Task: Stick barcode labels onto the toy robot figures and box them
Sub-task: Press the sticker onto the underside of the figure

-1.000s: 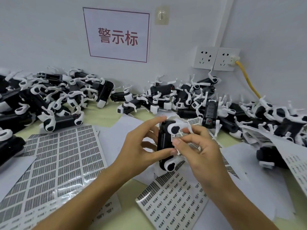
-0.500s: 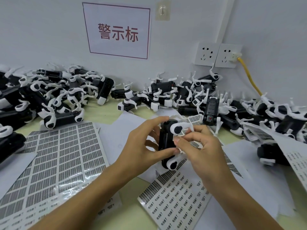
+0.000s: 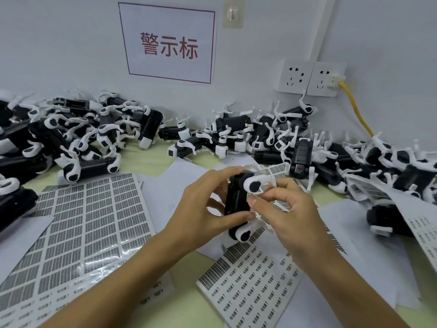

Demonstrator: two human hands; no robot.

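A black toy robot figure (image 3: 236, 204) with white legs stands on end above the table's middle. My left hand (image 3: 203, 209) grips its body, the index finger over the top and the thumb on the near side. My right hand (image 3: 286, 209) has curled fingers at the figure's right side, thumb tip against the body; whether a label is pinched there I cannot tell. A label sheet (image 3: 250, 290) with several labels lies just below the hands, and a larger barcode sheet (image 3: 78, 228) lies to the left.
Piles of black-and-white robot figures (image 3: 78, 143) (image 3: 255, 136) (image 3: 387, 166) run along the wall from left to right. White papers (image 3: 369, 233) cover the table at right. Wall sockets (image 3: 309, 78) with a yellow cable (image 3: 357, 112) are at the back right.
Both hands with the figure have stayed nearly in place; my right thumb has shifted slightly down along the figure's side. The view has tipped a little.
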